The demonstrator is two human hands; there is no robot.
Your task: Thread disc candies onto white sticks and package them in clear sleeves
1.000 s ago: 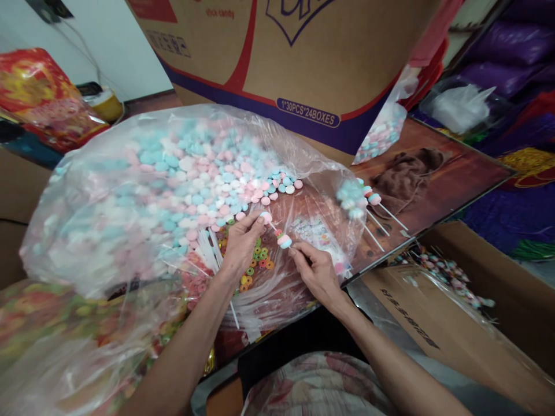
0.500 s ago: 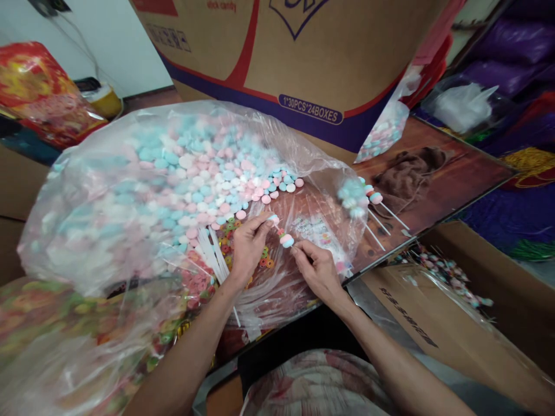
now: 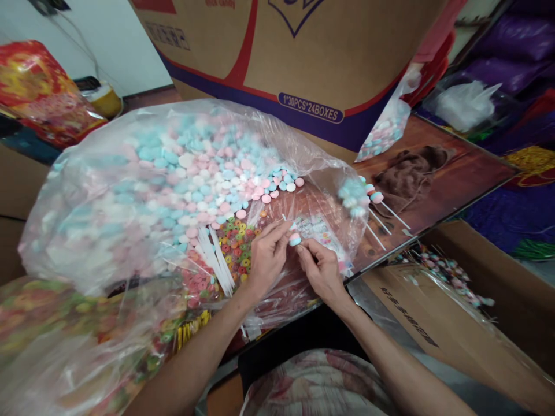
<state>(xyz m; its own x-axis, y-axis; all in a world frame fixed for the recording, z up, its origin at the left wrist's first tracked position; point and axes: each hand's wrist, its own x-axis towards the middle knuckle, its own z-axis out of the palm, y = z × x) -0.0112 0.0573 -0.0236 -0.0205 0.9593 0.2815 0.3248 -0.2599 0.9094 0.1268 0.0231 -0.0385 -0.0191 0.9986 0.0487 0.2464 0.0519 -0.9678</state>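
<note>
Between my hands is a candy skewer [image 3: 295, 238], a thin stick threaded with soft pink, white and blue candies. My left hand [image 3: 267, 257] pinches the candies at its upper end, and its fingers partly cover them. Just below the lowest candy, the fingertips of my right hand [image 3: 321, 270] are closed on the stick. Left of my left hand lie ring-shaped gummies [image 3: 243, 245] in red, yellow and green, beside a bundle of white sticks [image 3: 217, 257]. Loose pastel candies [image 3: 284, 180] spill from the mouth of a big clear bag [image 3: 208, 110].
Several threaded candy sticks [image 3: 376, 197] lie at the table's right side, near a brown cloth [image 3: 410, 176]. A large carton [image 3: 260, 58] stands behind. Below the table edge, an open cardboard box [image 3: 407, 306] holds more candy sticks. A gummy bag [image 3: 65, 341] fills the lower left.
My left hand has moved right, closer to my right hand, sliding up along the skewer's candies, which now sit closer together. More gummy rings show. My right hand has shifted slightly right.
</note>
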